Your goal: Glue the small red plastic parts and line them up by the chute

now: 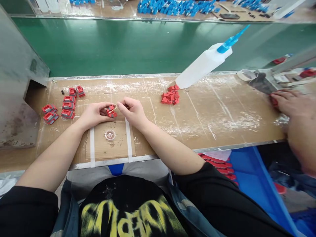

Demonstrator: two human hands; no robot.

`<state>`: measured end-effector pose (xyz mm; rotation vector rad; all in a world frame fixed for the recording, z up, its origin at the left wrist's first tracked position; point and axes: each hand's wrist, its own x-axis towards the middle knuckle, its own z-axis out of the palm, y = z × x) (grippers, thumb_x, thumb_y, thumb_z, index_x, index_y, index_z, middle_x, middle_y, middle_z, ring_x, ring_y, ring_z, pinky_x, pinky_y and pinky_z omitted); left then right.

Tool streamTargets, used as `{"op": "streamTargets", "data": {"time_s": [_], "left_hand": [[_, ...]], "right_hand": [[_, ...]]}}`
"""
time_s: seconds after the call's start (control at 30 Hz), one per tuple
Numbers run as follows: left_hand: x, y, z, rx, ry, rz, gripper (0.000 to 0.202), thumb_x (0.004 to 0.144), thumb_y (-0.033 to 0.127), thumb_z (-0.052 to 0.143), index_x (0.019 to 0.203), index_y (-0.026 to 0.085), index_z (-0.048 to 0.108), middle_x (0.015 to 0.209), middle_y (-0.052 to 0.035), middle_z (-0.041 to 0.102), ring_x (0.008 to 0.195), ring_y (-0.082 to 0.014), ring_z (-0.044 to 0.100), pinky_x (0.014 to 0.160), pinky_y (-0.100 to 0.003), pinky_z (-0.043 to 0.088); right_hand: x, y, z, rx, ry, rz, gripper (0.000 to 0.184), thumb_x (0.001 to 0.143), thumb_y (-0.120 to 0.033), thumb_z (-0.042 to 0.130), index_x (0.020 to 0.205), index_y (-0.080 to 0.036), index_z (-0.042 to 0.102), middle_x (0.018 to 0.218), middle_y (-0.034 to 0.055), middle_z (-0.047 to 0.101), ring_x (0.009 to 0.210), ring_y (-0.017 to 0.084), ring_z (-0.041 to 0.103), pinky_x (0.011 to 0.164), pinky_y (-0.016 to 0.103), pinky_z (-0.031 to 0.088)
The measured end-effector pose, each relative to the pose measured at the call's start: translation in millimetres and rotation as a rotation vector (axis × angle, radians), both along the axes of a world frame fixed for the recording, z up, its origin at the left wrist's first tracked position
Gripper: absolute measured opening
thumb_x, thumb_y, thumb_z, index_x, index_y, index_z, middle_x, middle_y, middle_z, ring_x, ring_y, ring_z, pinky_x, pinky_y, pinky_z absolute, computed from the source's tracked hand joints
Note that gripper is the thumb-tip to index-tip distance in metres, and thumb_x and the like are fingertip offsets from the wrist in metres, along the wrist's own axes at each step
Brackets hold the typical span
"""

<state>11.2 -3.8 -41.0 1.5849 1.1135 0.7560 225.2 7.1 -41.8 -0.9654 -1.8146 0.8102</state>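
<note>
My left hand [93, 115] pinches a small red plastic part [112, 112] with grey on it, just above the cardboard-covered bench. In my right hand [132, 110] is a thin pale stick [114, 109], its tip touching the red part. Just below my hands a small clear round dish [110, 134] sits on a taped cardboard square [106, 152]. Left of my left hand, several red-and-grey parts [68, 106] are lined up, with two more red-and-grey pieces [50, 117] farther left. A pile of plain red parts [171, 95] lies to the right of my right hand.
A white bottle with a blue nozzle [203, 65] stands behind the red pile. Another person's hand [287, 100] rests at the bench's right end, near a tape roll [246, 75]. A metal box [18, 85] bounds the left. Blue parts [176, 7] lie on the upper shelf; a blue crate [251, 177] is below right.
</note>
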Motion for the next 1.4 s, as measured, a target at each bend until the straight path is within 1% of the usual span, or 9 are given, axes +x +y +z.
{"op": "streamTargets", "data": {"time_s": [0.4, 0.73, 0.8, 0.93, 1.03, 1.1, 1.2, 1.3, 1.4], "left_hand": [[-0.3, -0.9, 0.3, 0.008, 0.038, 0.022, 0.065, 0.066, 0.035, 0.095, 0.127, 0.023, 0.074, 0.098, -0.0054, 0.079, 0.087, -0.024, 0.075, 0.084, -0.036, 0.062], [1.4, -1.4, 4.5, -0.023, 0.007, 0.029, 0.066, 0.063, 0.026, 0.095, 0.127, 0.023, 0.076, 0.088, -0.0033, 0.078, 0.079, -0.0226, 0.073, 0.078, -0.033, 0.06], [0.2, 0.6, 4.3, -0.025, -0.009, 0.041, 0.067, 0.065, 0.026, 0.093, 0.13, 0.022, 0.074, 0.09, -0.0045, 0.078, 0.081, -0.0225, 0.073, 0.078, -0.032, 0.06], [-3.8, 5.0, 5.1, 0.029, 0.019, 0.029, 0.069, 0.073, 0.032, 0.088, 0.139, 0.023, 0.068, 0.097, -0.0055, 0.078, 0.085, -0.0218, 0.073, 0.082, -0.031, 0.058], [-6.4, 6.8, 6.9, 0.056, 0.053, 0.042, 0.076, 0.076, 0.037, 0.087, 0.146, 0.025, 0.061, 0.099, -0.0048, 0.077, 0.084, -0.0211, 0.073, 0.082, -0.031, 0.058], [-7.9, 8.6, 6.7, 0.051, 0.029, 0.074, 0.077, 0.074, 0.04, 0.088, 0.144, 0.025, 0.06, 0.11, -0.0065, 0.076, 0.088, -0.0218, 0.073, 0.083, -0.033, 0.059], [-10.1, 12.1, 4.2, 0.018, 0.048, 0.107, 0.072, 0.071, 0.044, 0.09, 0.134, 0.024, 0.064, 0.115, -0.0086, 0.076, 0.096, -0.0251, 0.074, 0.088, -0.036, 0.059], [-11.9, 14.4, 2.0, 0.017, 0.122, 0.118, 0.069, 0.071, 0.049, 0.089, 0.132, 0.025, 0.066, 0.104, -0.0073, 0.078, 0.095, -0.0269, 0.074, 0.089, -0.038, 0.058], [-13.1, 14.5, 2.1, 0.037, 0.136, 0.114, 0.066, 0.074, 0.052, 0.087, 0.132, 0.028, 0.066, 0.103, -0.0058, 0.078, 0.095, -0.0264, 0.074, 0.09, -0.038, 0.057]], "right_hand": [[3.3, 1.7, 0.9, 0.021, -0.044, -0.073, 0.035, 0.094, -0.032, 0.055, 0.064, -0.021, 0.04, 0.061, -0.0039, 0.04, 0.06, 0.011, 0.034, 0.061, 0.028, 0.031], [5.0, -3.0, 7.3, 0.097, -0.024, -0.068, 0.04, 0.096, -0.038, 0.054, 0.063, -0.022, 0.038, 0.059, -0.0032, 0.04, 0.058, 0.011, 0.036, 0.06, 0.029, 0.032], [6.1, -7.9, 10.3, 0.146, 0.012, 0.047, 0.042, 0.098, -0.042, 0.051, 0.063, -0.022, 0.039, 0.059, -0.0027, 0.042, 0.057, 0.011, 0.037, 0.059, 0.029, 0.033], [4.2, -20.2, 12.0, 0.214, -0.179, 0.506, 0.042, 0.102, -0.041, 0.049, 0.064, -0.021, 0.044, 0.061, -0.0025, 0.046, 0.058, 0.011, 0.042, 0.061, 0.027, 0.034], [1.4, -23.5, 14.3, 0.261, -0.423, 0.604, 0.045, 0.102, -0.048, 0.053, 0.067, -0.021, 0.051, 0.067, -0.0009, 0.055, 0.065, 0.012, 0.049, 0.064, 0.028, 0.033], [6.0, -15.5, 20.1, 0.288, -0.52, 0.514, 0.045, 0.1, -0.058, 0.055, 0.077, -0.02, 0.061, 0.079, 0.0018, 0.064, 0.075, 0.014, 0.057, 0.066, 0.028, 0.034], [35.7, 14.3, 36.6, 0.23, -0.647, 0.097, 0.049, 0.103, -0.062, 0.047, 0.092, -0.02, 0.07, 0.09, 0.0056, 0.07, 0.084, 0.017, 0.06, 0.07, 0.029, 0.036], [90.2, 54.5, 55.4, -0.002, -0.899, -0.371, 0.046, 0.108, -0.051, 0.042, 0.1, -0.018, 0.074, 0.105, 0.0117, 0.072, 0.091, 0.02, 0.061, 0.074, 0.03, 0.038], [140.4, 88.1, 65.3, -0.264, -1.152, -0.544, 0.033, 0.104, -0.032, 0.05, 0.11, -0.012, 0.075, 0.122, 0.0196, 0.069, 0.104, 0.024, 0.062, 0.081, 0.03, 0.043]]}}
